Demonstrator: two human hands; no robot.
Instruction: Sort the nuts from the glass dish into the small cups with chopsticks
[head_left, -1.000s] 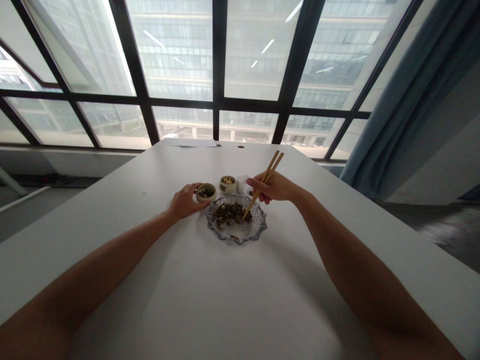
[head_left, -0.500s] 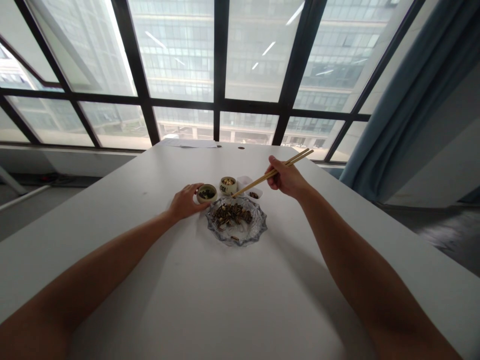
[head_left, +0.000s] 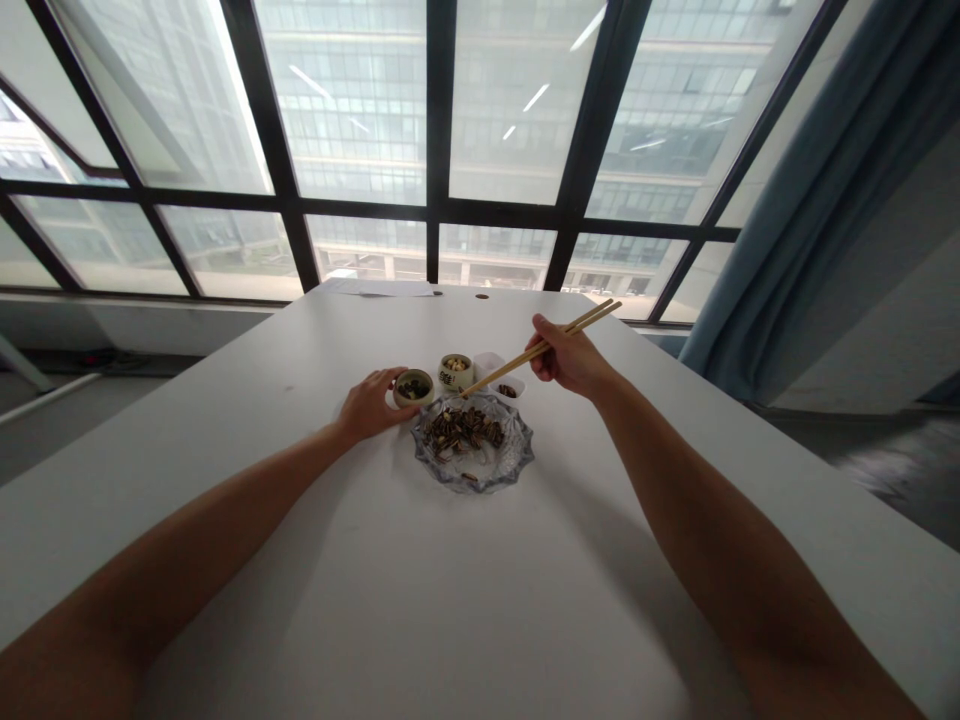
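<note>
My left hand (head_left: 370, 405) is closed around the left side of a small cup (head_left: 413, 400) with dark pieces inside. In my right hand (head_left: 562, 355) is a pair of wooden chopsticks (head_left: 514, 364), slanting down to the left. Their tips are over the back rim of a scalloped glass bowl (head_left: 512, 462), beside the pile of striped seeds (head_left: 465, 428) in it. Whether the tips pinch anything is too small to tell. Just behind the bowl stands a second small cup (head_left: 455, 380) with pale pieces and dark lettering.
Right of the second cup is a white sectioned dish (head_left: 489, 364), with dark red pieces in its near part. White paper (head_left: 379, 288) lies at the far edge of the white table (head_left: 420, 580). Windows stand beyond, and a blue curtain (head_left: 787, 210) hangs at the right.
The chopsticks and my right hand have shifted very slightly left, their tips a little lower. My left hand keeps its hold on the cup.
</note>
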